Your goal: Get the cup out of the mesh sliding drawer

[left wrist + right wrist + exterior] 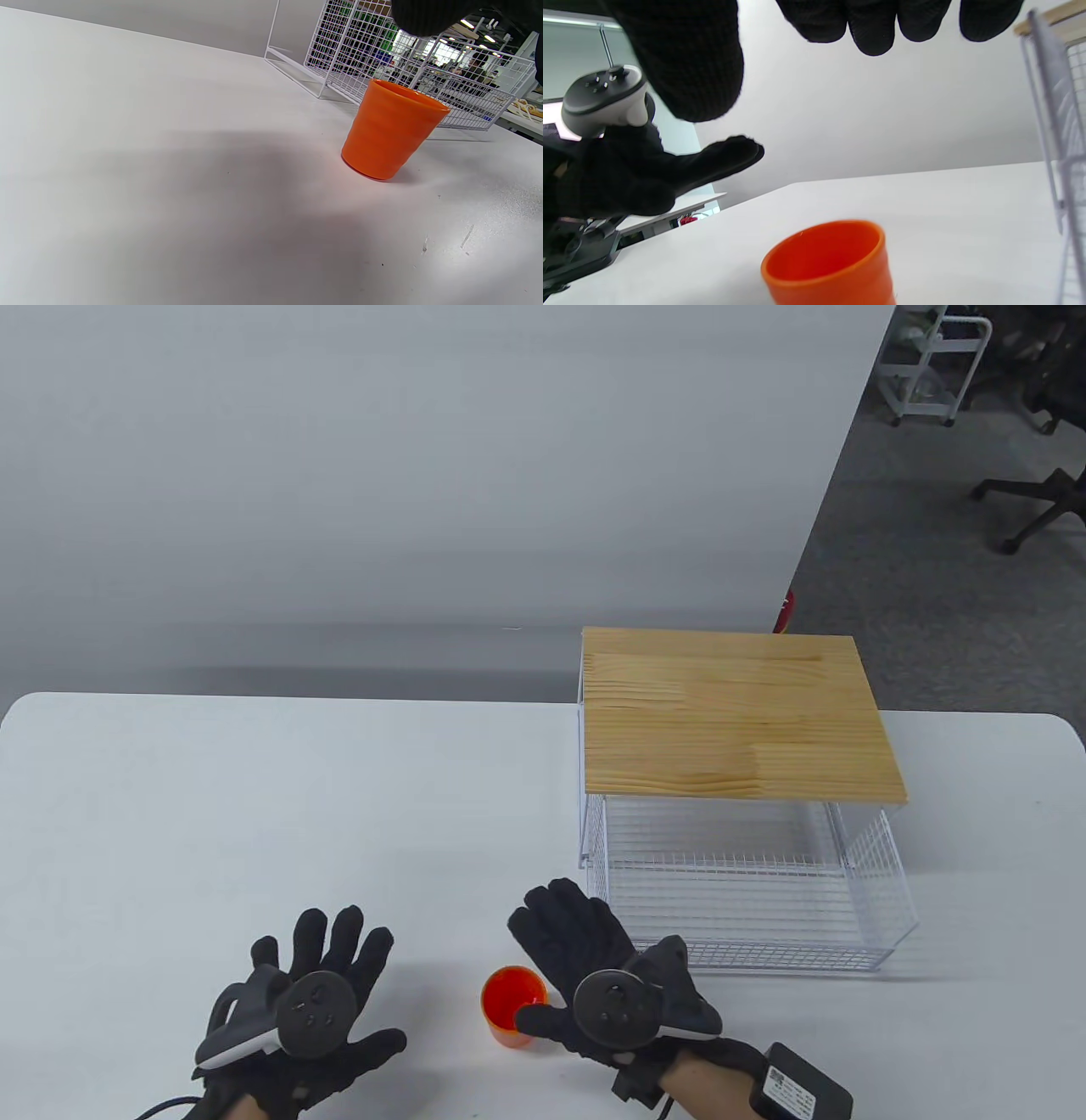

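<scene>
An orange cup (512,1005) stands upright on the white table, left of the pulled-out white mesh drawer (882,891). It also shows in the left wrist view (390,129) and in the right wrist view (829,264). My right hand (585,963) is open above and just right of the cup, with its thumb near the rim and not gripping it. My left hand (318,993) is open with fingers spread, to the left of the cup and apart from it. The drawer holds nothing that I can see.
The drawer slides out of a white wire frame with a wooden top (734,721) at the right of the table (254,814). A black box (802,1090) on a cable lies by my right wrist.
</scene>
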The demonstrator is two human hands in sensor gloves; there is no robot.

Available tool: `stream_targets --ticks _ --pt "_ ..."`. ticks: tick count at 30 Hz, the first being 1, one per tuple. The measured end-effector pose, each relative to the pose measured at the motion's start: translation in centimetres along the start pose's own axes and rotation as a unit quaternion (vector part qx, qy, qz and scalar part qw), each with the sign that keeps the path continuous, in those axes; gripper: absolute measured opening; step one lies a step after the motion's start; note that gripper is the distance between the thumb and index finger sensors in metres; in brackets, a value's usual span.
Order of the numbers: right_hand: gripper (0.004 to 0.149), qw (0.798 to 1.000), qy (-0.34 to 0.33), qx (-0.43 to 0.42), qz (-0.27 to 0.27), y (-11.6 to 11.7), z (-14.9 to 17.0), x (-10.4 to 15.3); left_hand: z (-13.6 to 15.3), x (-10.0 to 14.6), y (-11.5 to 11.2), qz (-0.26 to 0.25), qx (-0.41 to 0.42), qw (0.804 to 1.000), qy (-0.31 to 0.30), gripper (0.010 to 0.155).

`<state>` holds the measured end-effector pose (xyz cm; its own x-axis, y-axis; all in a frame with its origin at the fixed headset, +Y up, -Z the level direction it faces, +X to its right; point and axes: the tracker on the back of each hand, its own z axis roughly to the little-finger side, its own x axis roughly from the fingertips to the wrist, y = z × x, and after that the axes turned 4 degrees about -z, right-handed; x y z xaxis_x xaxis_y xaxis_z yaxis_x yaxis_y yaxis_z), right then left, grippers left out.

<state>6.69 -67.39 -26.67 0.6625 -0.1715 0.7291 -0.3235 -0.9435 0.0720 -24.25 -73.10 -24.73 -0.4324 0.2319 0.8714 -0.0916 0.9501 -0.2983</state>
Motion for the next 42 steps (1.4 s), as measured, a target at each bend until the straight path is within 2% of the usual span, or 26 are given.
stream_targets --ticks 6,9,13,19,23,28,39,42 --pt "0.091 0.999 0.032 -0.013 0.018 -3.0 2.3 0.7 -0.1 -0.1 -0.1 0.004 -0.001 1.0 -0.001 0.096" --pt "0.091 0.998 0.04 0.032 0.029 -4.3 2.9 1.3 -0.1 -0.1 -0.1 0.006 -0.004 1.0 0.0 0.096" --pt "0.092 0.997 0.059 0.036 0.031 -5.7 4.0 1.8 -0.1 -0.1 0.0 0.006 -0.004 1.0 0.002 0.097" --pt "0.092 0.983 0.155 0.102 -0.017 -6.9 7.7 2.4 -0.2 -0.1 -0.1 0.008 -0.004 1.0 0.0 0.096" --pt "0.092 0.974 0.207 0.067 -0.063 -6.7 10.3 2.9 -0.2 -0.2 -0.1 0.009 -0.003 1.0 -0.001 0.096" --pt "0.092 0.963 0.242 0.064 -0.103 -5.5 12.5 3.2 -0.3 -0.3 -0.1 0.011 -0.007 1.0 -0.002 0.096" --pt "0.083 0.942 0.281 0.061 -0.172 -2.8 14.8 3.3 -0.3 -0.3 -0.2 0.013 -0.005 1.0 -0.002 0.096" --pt "0.078 0.934 0.295 0.099 -0.174 -2.3 15.1 3.3 -0.3 -0.3 -0.2 0.013 -0.006 1.0 -0.003 0.096"
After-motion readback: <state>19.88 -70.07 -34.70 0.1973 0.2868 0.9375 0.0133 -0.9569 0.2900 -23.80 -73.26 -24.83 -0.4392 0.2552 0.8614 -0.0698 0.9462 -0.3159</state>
